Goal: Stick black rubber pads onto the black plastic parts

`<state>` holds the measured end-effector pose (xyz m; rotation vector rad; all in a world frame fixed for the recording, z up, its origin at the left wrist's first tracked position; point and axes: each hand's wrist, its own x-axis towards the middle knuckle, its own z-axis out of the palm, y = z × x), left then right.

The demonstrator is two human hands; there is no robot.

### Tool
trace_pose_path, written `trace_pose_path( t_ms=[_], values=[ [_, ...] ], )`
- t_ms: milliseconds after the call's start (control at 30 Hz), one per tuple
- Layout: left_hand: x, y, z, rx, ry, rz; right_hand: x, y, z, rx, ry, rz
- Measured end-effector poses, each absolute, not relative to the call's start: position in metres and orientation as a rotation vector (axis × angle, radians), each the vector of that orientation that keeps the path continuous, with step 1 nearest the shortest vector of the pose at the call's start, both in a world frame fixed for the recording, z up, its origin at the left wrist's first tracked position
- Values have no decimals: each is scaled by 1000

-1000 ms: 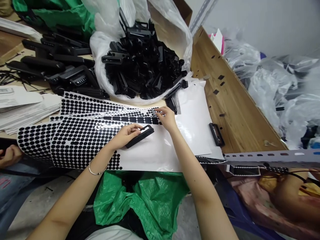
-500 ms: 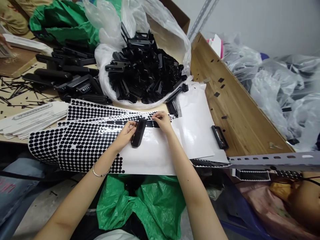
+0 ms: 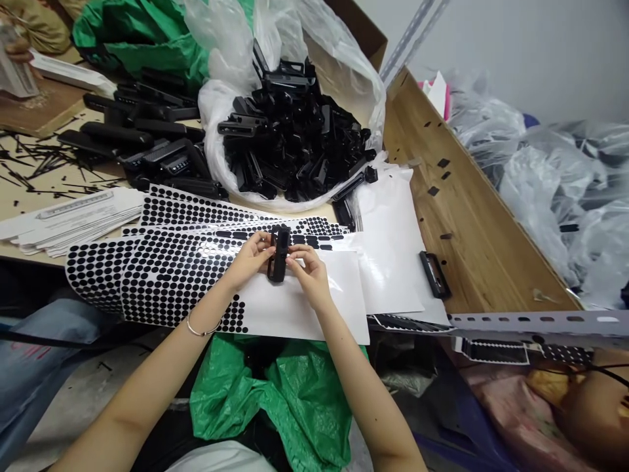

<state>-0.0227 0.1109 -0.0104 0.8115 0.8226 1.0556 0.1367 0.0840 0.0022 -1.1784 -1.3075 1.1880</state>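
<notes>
In the middle of the frame the left hand (image 3: pixel 249 257) and the right hand (image 3: pixel 305 274) both pinch one small black plastic part (image 3: pixel 279 252), held upright just above the sticker sheets (image 3: pixel 162 275). It looks light, stiff and smooth, so the long side edges seem the best place to grip. Behind, at upper centre, a bag of black parts (image 3: pixel 295 144).

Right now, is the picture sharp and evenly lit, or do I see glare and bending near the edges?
Head view: the middle is sharp, with both hands, left hand and right hand, on the black plastic part; soft glare lies on the white sheet and the clear plastic bag; the metal rail and table edge bow from wide-lens distortion; shadows are faint.
</notes>
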Motion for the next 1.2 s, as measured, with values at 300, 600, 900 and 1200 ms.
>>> trace_pose_path(
  t_ms=[300,600,900,1200],
  values=[
    [-23,112,-11,782,785,1062,130,86,-2,-1221,-1306,1084],
    [-24,112,-13,796,787,1074,126,86,0,-1237,-1307,1030],
    [-25,111,-9,793,808,1060,119,81,0,-1223,-1252,982],
    [-26,112,-8,828,836,1042,121,82,-10,-1298,-1058,1040]
  ],
)
